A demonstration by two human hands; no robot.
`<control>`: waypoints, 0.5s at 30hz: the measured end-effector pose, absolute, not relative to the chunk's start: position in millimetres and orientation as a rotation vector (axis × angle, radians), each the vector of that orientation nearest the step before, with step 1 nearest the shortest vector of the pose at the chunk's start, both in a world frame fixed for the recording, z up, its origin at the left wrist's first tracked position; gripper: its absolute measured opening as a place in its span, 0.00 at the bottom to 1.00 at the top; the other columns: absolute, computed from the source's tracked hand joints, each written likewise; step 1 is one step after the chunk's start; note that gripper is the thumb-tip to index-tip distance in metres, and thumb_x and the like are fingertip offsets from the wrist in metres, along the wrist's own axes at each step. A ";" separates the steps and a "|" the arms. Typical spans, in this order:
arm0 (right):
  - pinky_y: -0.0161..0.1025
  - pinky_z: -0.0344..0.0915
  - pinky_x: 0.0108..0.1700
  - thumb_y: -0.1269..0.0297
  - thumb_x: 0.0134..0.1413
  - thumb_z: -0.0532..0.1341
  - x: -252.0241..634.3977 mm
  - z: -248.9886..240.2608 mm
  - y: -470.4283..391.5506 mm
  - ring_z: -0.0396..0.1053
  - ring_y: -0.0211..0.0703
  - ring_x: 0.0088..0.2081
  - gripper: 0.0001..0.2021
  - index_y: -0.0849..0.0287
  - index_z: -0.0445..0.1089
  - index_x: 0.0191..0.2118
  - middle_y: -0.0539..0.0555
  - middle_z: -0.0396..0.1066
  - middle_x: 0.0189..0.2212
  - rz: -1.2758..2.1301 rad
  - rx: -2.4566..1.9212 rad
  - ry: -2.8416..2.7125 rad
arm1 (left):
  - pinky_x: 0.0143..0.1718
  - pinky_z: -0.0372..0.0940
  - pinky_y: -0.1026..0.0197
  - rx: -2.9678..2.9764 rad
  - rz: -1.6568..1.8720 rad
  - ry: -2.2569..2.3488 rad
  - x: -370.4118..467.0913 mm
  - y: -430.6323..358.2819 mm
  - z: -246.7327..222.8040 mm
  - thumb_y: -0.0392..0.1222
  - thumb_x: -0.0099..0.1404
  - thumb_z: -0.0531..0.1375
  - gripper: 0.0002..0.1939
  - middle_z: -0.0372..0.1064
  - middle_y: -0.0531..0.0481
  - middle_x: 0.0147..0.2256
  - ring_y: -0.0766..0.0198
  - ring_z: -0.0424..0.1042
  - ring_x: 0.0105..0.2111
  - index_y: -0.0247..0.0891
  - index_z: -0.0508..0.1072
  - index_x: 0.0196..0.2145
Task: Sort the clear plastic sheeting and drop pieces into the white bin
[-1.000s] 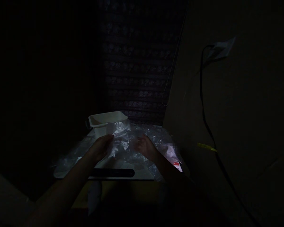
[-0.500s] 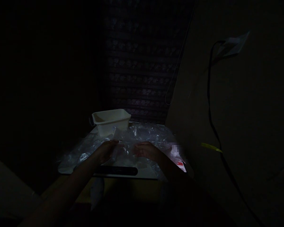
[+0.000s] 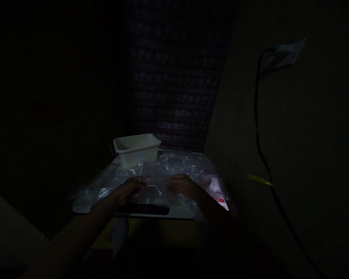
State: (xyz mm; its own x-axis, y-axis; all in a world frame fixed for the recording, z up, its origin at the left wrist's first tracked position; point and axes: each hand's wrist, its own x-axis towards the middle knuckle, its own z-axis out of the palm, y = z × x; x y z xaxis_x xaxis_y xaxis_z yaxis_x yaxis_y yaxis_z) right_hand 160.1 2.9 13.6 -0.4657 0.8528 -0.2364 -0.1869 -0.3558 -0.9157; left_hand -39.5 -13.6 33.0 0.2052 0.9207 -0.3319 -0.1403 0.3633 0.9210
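Note:
The scene is very dark. A clear plastic bag [image 3: 155, 188] is stretched between my two hands above the table's front part. My left hand [image 3: 130, 188] is closed on its left edge, and my right hand [image 3: 182, 185] grips its right side with curled fingers. More crumpled clear plastic [image 3: 177, 161] spreads over the table behind and around the hands. Below the bag, a long black bar [image 3: 148, 209] lies along the table's front edge, partly behind my left wrist.
A cream-coloured plastic tub [image 3: 138, 149] stands at the back left of the table [image 3: 183, 212]. A lit pink-white patch [image 3: 216, 186] shows at the right edge. A black cable [image 3: 257, 128] with a yellow tag [image 3: 258, 179] hangs down the right wall. Patterned cloth hangs behind.
My left hand has moved slightly down, and the plastic between the hands has changed shape, its left edge now standing straighter. My right hand is nearly where it was.

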 end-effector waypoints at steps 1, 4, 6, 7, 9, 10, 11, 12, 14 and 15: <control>0.35 0.59 0.27 0.69 0.36 0.57 159.8 13.0 2.8 0.66 0.36 0.23 0.06 0.65 0.62 0.25 0.52 0.67 0.19 1.881 -0.969 -1.153 | 0.18 0.60 0.69 0.911 0.906 1.098 -40.3 -12.6 31.7 0.29 0.39 0.58 0.11 0.68 0.49 0.21 0.65 0.67 0.22 0.33 0.67 0.26; 0.34 0.59 0.26 0.69 0.36 0.57 159.0 11.5 3.3 0.65 0.36 0.22 0.05 0.65 0.62 0.24 0.52 0.66 0.18 1.866 -0.974 -1.144 | 0.18 0.59 0.69 0.940 0.915 1.106 -43.0 -9.2 26.5 0.30 0.39 0.58 0.11 0.67 0.49 0.20 0.65 0.67 0.21 0.33 0.67 0.25; 0.34 0.59 0.26 0.68 0.38 0.55 158.8 11.4 4.1 0.65 0.36 0.22 0.05 0.65 0.61 0.24 0.52 0.66 0.17 1.867 -1.004 -1.129 | 0.17 0.58 0.70 0.958 0.898 1.130 -44.7 -7.4 23.2 0.30 0.40 0.58 0.11 0.68 0.49 0.21 0.66 0.66 0.21 0.33 0.68 0.26; 0.34 0.59 0.25 0.67 0.39 0.55 158.8 11.7 4.5 0.65 0.36 0.21 0.06 0.65 0.61 0.24 0.52 0.66 0.17 1.867 -1.026 -1.121 | 0.16 0.58 0.70 0.963 0.886 1.143 -45.4 -6.9 22.1 0.31 0.40 0.57 0.11 0.68 0.49 0.21 0.66 0.66 0.21 0.33 0.68 0.27; 0.35 0.59 0.25 0.64 0.42 0.52 159.0 12.5 4.9 0.65 0.36 0.20 0.09 0.66 0.61 0.25 0.53 0.66 0.17 1.870 -1.075 -1.105 | 0.15 0.57 0.71 0.966 0.872 1.170 -45.9 -7.0 21.4 0.32 0.41 0.57 0.11 0.68 0.50 0.21 0.68 0.66 0.20 0.33 0.68 0.27; 0.35 0.59 0.24 0.62 0.42 0.51 159.1 13.0 4.8 0.65 0.37 0.20 0.10 0.66 0.62 0.25 0.53 0.66 0.17 1.879 -1.095 -1.097 | 0.15 0.56 0.71 0.964 0.873 1.184 -45.8 -7.6 21.9 0.32 0.41 0.57 0.11 0.68 0.50 0.21 0.68 0.66 0.19 0.33 0.68 0.27; 0.35 0.59 0.24 0.60 0.43 0.51 159.0 13.4 4.5 0.65 0.37 0.20 0.12 0.66 0.62 0.25 0.53 0.66 0.17 1.891 -1.110 -1.088 | 0.14 0.56 0.72 0.963 0.877 1.193 -45.4 -8.5 22.9 0.32 0.41 0.57 0.10 0.67 0.50 0.20 0.69 0.65 0.19 0.33 0.68 0.27; 0.35 0.59 0.24 0.59 0.43 0.50 158.8 13.5 4.0 0.65 0.37 0.20 0.13 0.66 0.62 0.25 0.54 0.66 0.17 1.903 -1.117 -1.080 | 0.14 0.55 0.72 0.961 0.885 1.196 -44.8 -9.7 24.4 0.32 0.41 0.57 0.10 0.67 0.51 0.19 0.69 0.65 0.18 0.33 0.69 0.26; 0.35 0.59 0.25 0.58 0.41 0.51 157.7 12.7 2.7 0.65 0.37 0.21 0.13 0.66 0.62 0.24 0.53 0.66 0.17 1.923 -1.089 -1.081 | 0.14 0.55 0.71 0.955 0.901 1.183 -43.0 -12.5 27.7 0.32 0.41 0.57 0.09 0.67 0.51 0.18 0.69 0.65 0.17 0.33 0.69 0.25; 0.34 0.59 0.25 0.60 0.40 0.53 156.9 11.7 2.0 0.65 0.36 0.21 0.12 0.66 0.63 0.24 0.52 0.66 0.17 1.923 -1.056 -1.094 | 0.14 0.55 0.71 0.950 0.905 1.168 -41.9 -13.9 29.4 0.32 0.41 0.57 0.08 0.67 0.51 0.18 0.69 0.64 0.17 0.33 0.69 0.25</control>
